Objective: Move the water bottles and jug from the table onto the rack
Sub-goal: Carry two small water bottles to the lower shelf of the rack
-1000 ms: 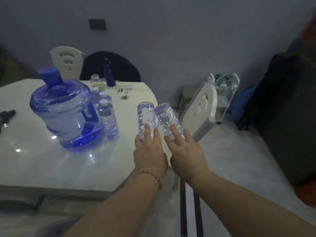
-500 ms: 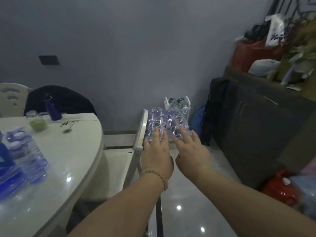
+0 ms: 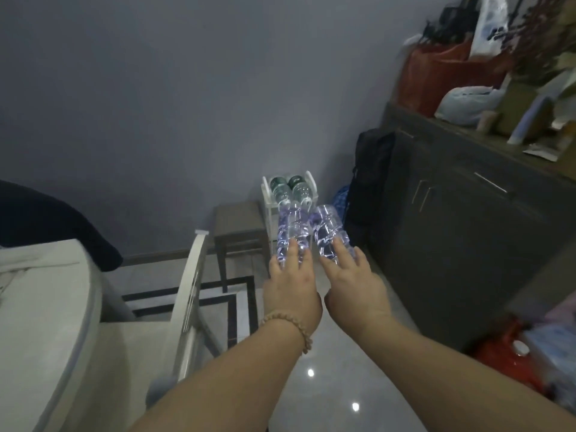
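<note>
My left hand (image 3: 291, 289) grips a clear water bottle (image 3: 291, 227) that points away from me. Beside it my right hand (image 3: 352, 282) grips a second clear bottle (image 3: 328, 235), also held lengthwise. Both bottles are in the air over the floor, in front of a small white rack (image 3: 266, 194) against the far wall. Two green-labelled bottles (image 3: 288, 187) lie on the rack's top tier. The lower part of the rack is hidden behind the bottles I hold. The white table (image 3: 37, 307) shows only at the left edge; the jug is out of view.
A white chair (image 3: 190, 294) stands by the table at the left. Next to the rack sits a dark stool (image 3: 238, 222). A dark cabinet (image 3: 461, 213) loaded with bags runs along the right, with a black backpack (image 3: 371, 179) leaning against it. A red container (image 3: 511, 360) sits on the floor.
I have turned right, away from the table, carrying both bottles toward the rack. The jug and the bottles on the table have left the view. The rack is now closer.
</note>
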A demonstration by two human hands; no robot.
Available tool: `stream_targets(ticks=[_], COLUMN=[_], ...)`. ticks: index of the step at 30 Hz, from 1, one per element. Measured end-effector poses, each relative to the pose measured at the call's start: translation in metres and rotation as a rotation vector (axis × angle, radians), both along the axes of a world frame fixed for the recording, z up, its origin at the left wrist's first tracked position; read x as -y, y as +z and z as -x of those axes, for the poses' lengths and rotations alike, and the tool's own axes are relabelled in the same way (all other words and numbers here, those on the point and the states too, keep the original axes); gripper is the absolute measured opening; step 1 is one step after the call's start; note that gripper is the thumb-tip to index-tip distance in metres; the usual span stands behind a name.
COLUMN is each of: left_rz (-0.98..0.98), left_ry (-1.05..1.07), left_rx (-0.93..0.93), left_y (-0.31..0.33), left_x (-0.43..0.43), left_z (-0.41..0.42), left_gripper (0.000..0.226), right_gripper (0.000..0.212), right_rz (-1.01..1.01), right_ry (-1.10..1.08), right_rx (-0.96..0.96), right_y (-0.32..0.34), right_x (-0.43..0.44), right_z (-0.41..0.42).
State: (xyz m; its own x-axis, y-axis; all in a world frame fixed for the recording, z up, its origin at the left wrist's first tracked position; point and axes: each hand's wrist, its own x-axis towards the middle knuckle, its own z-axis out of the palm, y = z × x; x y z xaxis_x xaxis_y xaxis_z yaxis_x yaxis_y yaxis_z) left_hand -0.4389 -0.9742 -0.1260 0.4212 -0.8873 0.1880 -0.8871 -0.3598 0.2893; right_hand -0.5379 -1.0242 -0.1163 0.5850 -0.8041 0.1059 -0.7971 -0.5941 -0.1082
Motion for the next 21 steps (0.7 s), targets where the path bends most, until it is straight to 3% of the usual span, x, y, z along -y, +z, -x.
stream_targets(ticks=[7,14,21], left_rz=[-0.077,-0.151,-0.212], left_ry=[-0.075,0.059,0.187], left_rx=[0.089,0.009,-0.101], left_y=[-0.021,-0.050,-0.065], left_x=[0.128,0.256,0.327], left_z=[-0.020,-0.051,-0.097], left_gripper=[0.076,0.082,0.076], right_gripper=[0.068,0.068,0.068], right_rz=[-0.043,-0.070,-0.153], right_ry=[-0.015,0.099,0.216], right_rx=[-0.044,-0.052,-0.076], right_y=[-0.013,-0.042,-0.072], right_x=[0.119,0.256,0.345], right_z=[-0.022,-0.057,-0.110])
